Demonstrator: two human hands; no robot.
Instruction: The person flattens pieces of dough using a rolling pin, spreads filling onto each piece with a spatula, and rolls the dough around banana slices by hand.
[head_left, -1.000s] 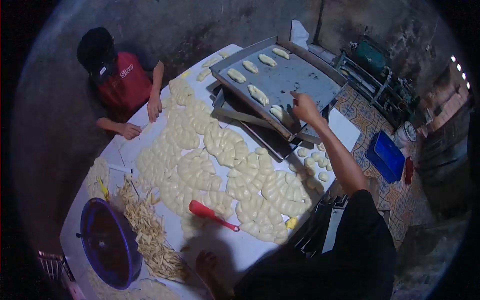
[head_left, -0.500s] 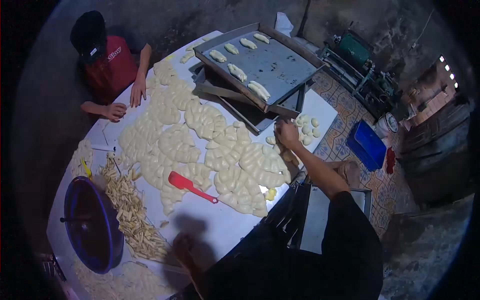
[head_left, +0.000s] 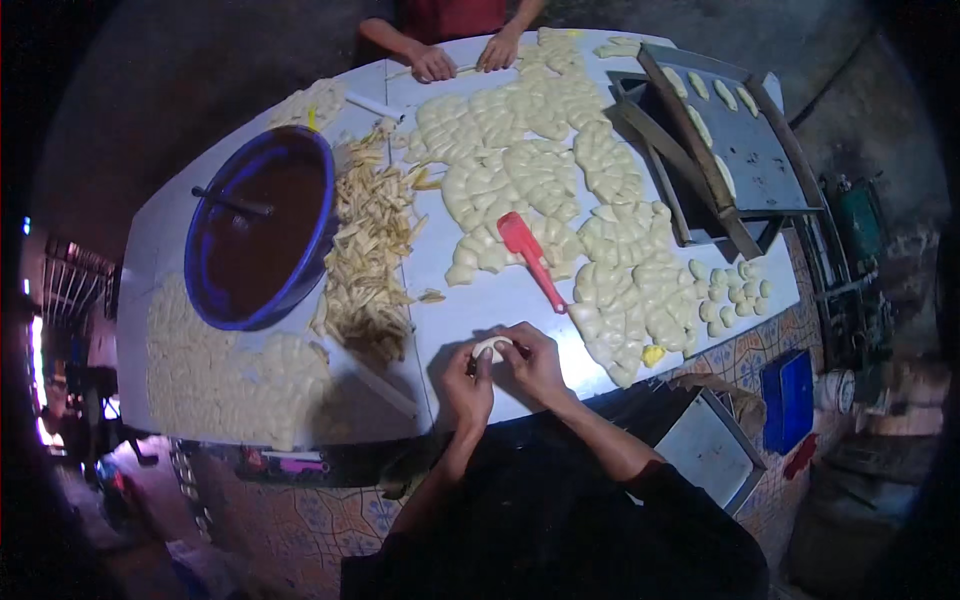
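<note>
Both hands meet over the near edge of the white table. My left hand (head_left: 467,384) and my right hand (head_left: 532,364) pinch a small pale piece of dough (head_left: 491,349) between thumbs and fingers. Just beyond them lies a red spatula (head_left: 530,258), its blade resting on flattened dough pieces (head_left: 515,185) that overlap across the table. To the right sit several small round dough balls (head_left: 728,290). Left of my hands is a heap of pale yellowish cut strips (head_left: 370,245).
A blue basin (head_left: 318,262) of brown filling with a utensil in it stands at the left. Metal trays (head_left: 765,165) holding shaped dough are stacked far right. Across the table, a co-worker's hands (head_left: 465,62) handle a dough strip. A blue crate (head_left: 788,400) sits on the tiled floor.
My right hand has come back from the dough balls by the trays and joined my left hand on a dough piece. The view has swung left; the co-worker's hands now work a dough strip.
</note>
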